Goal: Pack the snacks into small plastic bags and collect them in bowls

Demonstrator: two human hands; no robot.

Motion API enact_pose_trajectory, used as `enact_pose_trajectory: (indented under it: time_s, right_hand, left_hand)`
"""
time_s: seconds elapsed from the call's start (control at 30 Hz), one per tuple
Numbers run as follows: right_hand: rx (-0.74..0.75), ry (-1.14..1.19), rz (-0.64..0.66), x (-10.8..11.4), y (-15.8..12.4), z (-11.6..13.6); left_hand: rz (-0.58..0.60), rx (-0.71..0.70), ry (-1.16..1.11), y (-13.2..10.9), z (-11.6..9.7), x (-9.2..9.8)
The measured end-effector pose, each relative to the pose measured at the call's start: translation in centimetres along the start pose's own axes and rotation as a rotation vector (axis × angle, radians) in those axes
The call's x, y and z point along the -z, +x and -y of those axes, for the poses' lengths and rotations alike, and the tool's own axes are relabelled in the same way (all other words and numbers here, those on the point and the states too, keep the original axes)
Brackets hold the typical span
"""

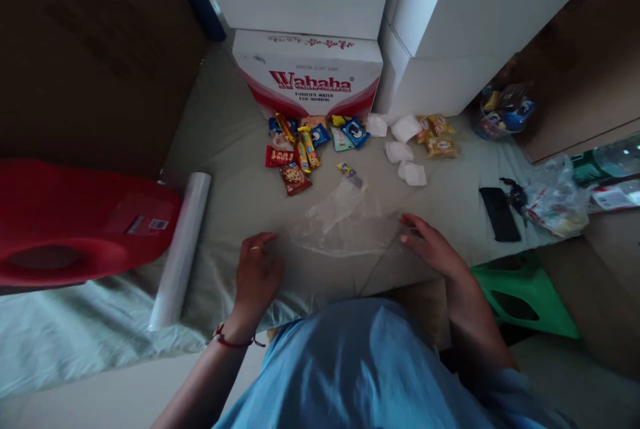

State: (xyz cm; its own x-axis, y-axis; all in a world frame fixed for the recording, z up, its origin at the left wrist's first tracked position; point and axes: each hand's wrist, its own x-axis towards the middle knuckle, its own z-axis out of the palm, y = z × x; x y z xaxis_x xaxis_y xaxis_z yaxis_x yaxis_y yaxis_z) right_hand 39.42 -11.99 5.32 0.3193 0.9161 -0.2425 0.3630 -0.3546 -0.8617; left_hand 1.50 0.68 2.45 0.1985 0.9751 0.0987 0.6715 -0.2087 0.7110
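Note:
A clear plastic bag [345,232] lies flat and crumpled on the covered table, between my hands. My left hand [257,275] is just left of the bag, fingers loosely bent and apart, with nothing visible in it. At the bag's right end, my right hand [433,245] has its thumb and fingers parted; whether the fingertips touch the film I cannot tell. A small wrapped snack [353,175] sits at the bag's far end. Beyond it are several colourful packets, including a brown cookie packet [295,179], a red packet [279,157] and yellow sticks [309,147].
White wrapped pieces [399,151] and golden packets [442,147] lie before a Wahaba-style water carton [310,75] and white boxes. A plastic film roll [181,249] and red container [90,215] stand left. At right are a black phone [500,214], keys and a green stool [530,299].

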Motion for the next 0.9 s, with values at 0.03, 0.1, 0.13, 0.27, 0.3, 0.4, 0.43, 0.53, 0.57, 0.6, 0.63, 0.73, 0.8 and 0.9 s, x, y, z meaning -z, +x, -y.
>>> enact_pose_trajectory:
  time_s: [0.03,0.1,0.13,0.27,0.3,0.4,0.43,0.53,0.57,0.6,0.63,0.73,0.8,0.9]
  right_hand:
    - [-0.004,-0.010,-0.023,-0.4,1.2,0.5]
    - [-0.015,-0.036,-0.018,-2.0,3.8,1.7]
    - [-0.009,-0.057,-0.004,-3.1,5.0,2.3]
    - [0.105,-0.114,0.058,-6.8,7.8,4.0]
    - [0.132,-0.093,0.065,-7.3,7.9,4.0]
    - [0.130,0.018,0.028,-6.9,7.4,3.2]
    - [0.102,0.049,-0.006,-6.4,7.1,2.7]
    - [0.010,0.120,-0.104,-4.8,6.2,1.0]
    - [-0.018,0.136,-0.114,-4.4,6.0,0.5]
    - [-0.044,0.145,-0.113,-4.1,5.9,0.1]
    - [-0.066,0.147,-0.108,-4.0,5.8,-0.2]
    - [-0.081,0.109,-0.108,-4.0,6.0,-0.6]
    - [-0.053,0.042,-0.128,-3.9,6.5,-0.6]
    - [-0.016,-0.080,-0.117,-3.5,7.1,-0.3]
  left_hand:
    - [-0.028,-0.041,-0.009,0.3,-0.6,-0.1]
    - [-0.064,-0.099,-0.020,1.7,-2.4,-0.6]
    - [-0.072,-0.115,-0.012,2.7,-3.5,-1.1]
    - [0.065,-0.181,0.136,7.1,-7.2,-4.5]
    - [0.146,-0.156,0.156,7.9,-7.7,-5.3]
    - [0.299,-0.063,0.031,9.2,-7.4,-7.0]
    - [0.296,-0.038,-0.028,9.1,-6.9,-7.2]
    - [0.147,0.070,-0.189,8.2,-5.1,-6.5]
    - [0.087,0.123,-0.243,7.7,-4.5,-6.0]
    - [0.035,0.181,-0.301,7.3,-4.0,-5.5]
    - [-0.003,0.233,-0.347,6.9,-3.5,-5.1]
    - [-0.035,0.303,-0.307,5.8,-2.5,-4.0]
    - [-0.115,0.255,-0.156,5.2,-2.1,-3.5]
    - [-0.280,-0.032,0.136,4.3,-2.0,-3.0]
